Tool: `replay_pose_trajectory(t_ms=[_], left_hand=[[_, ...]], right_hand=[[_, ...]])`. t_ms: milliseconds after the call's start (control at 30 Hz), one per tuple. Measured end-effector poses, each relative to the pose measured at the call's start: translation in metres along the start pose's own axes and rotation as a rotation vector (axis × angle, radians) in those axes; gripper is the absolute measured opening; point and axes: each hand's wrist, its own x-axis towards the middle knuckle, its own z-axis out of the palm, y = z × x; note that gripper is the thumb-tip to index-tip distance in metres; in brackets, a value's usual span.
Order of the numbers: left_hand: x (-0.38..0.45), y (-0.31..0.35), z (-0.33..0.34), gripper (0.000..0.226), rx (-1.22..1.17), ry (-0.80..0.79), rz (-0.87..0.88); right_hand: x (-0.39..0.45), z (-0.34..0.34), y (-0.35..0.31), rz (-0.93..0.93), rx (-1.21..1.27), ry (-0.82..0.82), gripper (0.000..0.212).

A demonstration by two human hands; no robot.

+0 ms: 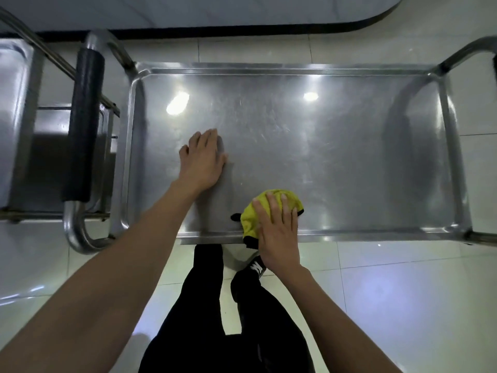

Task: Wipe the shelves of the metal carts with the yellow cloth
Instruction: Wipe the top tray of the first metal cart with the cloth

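The top shelf of a metal cart fills the middle of the head view, shiny and scratched, with a raised rim. A yellow cloth with black trim lies bunched at the shelf's near edge and hangs partly over it. My right hand presses flat on the cloth with straight fingers. My left hand rests palm down on the bare shelf, left of centre, fingers spread and holding nothing.
The cart's left handle has a black grip; a curved tube handle rises at the right. A second metal cart stands close on the left. My legs stand on the pale tiled floor. A dark-edged counter runs behind.
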Motion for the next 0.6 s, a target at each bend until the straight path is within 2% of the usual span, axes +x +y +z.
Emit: replay_pose_trajectory(t_ms=[100, 267, 433, 600], left_hand=[[0.010, -0.017, -0.010, 0.051, 0.085, 0.013, 0.039], [0.008, -0.047, -0.013, 0.062, 0.079, 0.003, 0.067], [0.007, -0.058, -0.013, 0.058, 0.014, -0.018, -0.019], [0.007, -0.057, -0.017, 0.058, 0.044, -0.049, -0.006]], right_hand=[[0.035, 0.001, -0.006, -0.014, -0.007, 0.044, 0.058], [0.114, -0.005, -0.030, 0.060, 0.011, 0.092, 0.050], [0.216, -0.023, -0.055, 0.109, 0.004, 0.132, 0.052], [0.314, -0.045, -0.065, 0.142, -0.009, 0.165, 0.053]])
